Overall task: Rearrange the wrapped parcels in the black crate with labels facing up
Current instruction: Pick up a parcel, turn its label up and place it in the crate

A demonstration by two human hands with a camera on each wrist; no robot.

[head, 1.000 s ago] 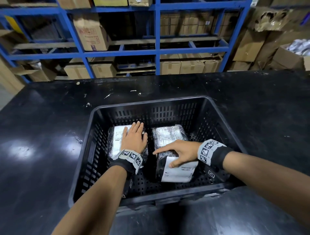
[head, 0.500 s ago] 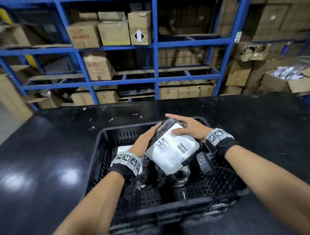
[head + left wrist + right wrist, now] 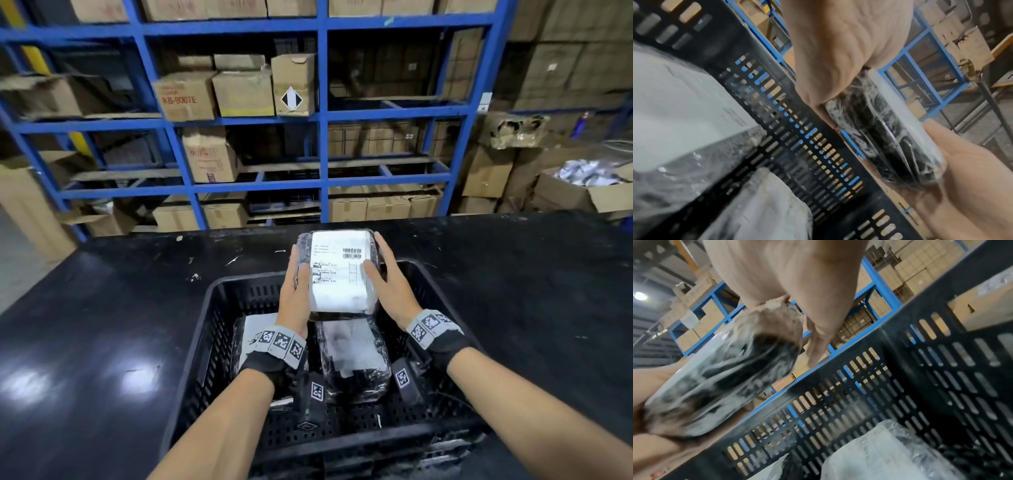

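Note:
Between both hands I hold a plastic-wrapped parcel (image 3: 337, 270) above the far end of the black crate (image 3: 219, 294), its white barcode label facing up. My left hand (image 3: 295, 294) grips its left side and my right hand (image 3: 394, 294) its right side, thumbs on top. Two more wrapped parcels lie side by side on the crate floor, one on the left (image 3: 255, 329) and one on the right (image 3: 352, 356), white labels up. The left wrist view shows the held parcel's (image 3: 885, 142) dark edge clamped between the palms. In the right wrist view the parcel (image 3: 725, 378) hangs over the slotted crate wall (image 3: 900, 386).
The crate stands on a black table (image 3: 102, 325) with bare surface on both sides. Behind the table is blue shelving (image 3: 322, 120) stacked with cardboard boxes. An open carton of white bags (image 3: 582, 185) sits at the far right.
Both hands left the parcels lying in the crate, picked one up on the right and turned it. It is now higher, level and label-up over the far end.

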